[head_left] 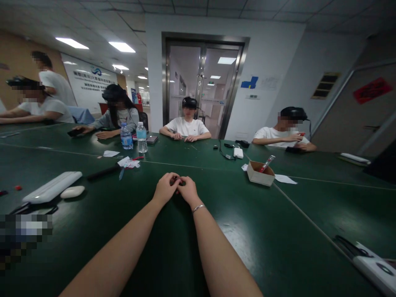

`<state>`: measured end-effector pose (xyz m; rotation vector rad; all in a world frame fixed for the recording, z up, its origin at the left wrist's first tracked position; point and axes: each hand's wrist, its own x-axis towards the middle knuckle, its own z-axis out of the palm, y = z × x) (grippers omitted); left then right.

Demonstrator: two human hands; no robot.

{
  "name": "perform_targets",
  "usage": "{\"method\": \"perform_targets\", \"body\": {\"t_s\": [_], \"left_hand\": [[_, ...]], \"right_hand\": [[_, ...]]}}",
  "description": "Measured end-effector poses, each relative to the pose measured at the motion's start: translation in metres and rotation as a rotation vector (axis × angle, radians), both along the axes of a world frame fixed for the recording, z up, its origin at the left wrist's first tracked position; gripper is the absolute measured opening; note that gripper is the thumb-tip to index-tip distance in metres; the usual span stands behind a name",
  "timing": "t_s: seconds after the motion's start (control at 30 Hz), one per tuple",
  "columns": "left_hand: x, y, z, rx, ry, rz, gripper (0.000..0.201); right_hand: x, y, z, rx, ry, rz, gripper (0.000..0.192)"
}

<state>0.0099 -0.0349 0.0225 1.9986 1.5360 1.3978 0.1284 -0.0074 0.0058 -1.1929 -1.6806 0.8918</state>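
Note:
Over the dark green table (173,247), my left hand (165,187) and my right hand (188,190) meet with their fingertips together. Both are closed, fingers curled inward. A small dark reddish thing (176,178) shows between the fingertips, too small and too covered to name. A silver bracelet (198,208) circles my right wrist. Left of my hands lie crumpled white papers (129,163) and a long dark object (103,172).
At the right stands an open cardboard box (260,178) with a red-and-silver item in it. Two water bottles (142,138) stand at the far left-centre. A white case (52,187) lies at left. Several people with headsets sit around the table; a white charger (238,153) lies at the back.

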Motion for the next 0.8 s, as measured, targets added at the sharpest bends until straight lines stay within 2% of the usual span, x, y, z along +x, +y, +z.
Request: {"method": "perform_targets", "body": {"t_s": [0.13,0.27,0.4,0.6,0.8], "left_hand": [[0.0,0.0,-0.001,-0.004,-0.032,0.015,0.017],[-0.003,0.0,0.0,-0.038,-0.071,0.029,0.021],[-0.005,0.004,0.0,-0.061,-0.104,-0.012,0.02],[-0.005,0.014,-0.007,-0.153,-0.262,-0.108,0.021],[-0.004,0.021,-0.012,-0.164,-0.32,-0.148,0.02]], "right_hand": [[-0.004,-0.003,0.0,-0.129,0.144,-0.015,0.014],[-0.004,-0.004,0.002,-0.148,0.174,0.052,0.016],[-0.001,-0.003,0.002,-0.179,0.2,0.114,0.021],[0.001,-0.002,-0.001,-0.151,0.217,0.058,0.016],[0.003,-0.001,-0.005,-0.091,0.24,0.015,0.019]]}}
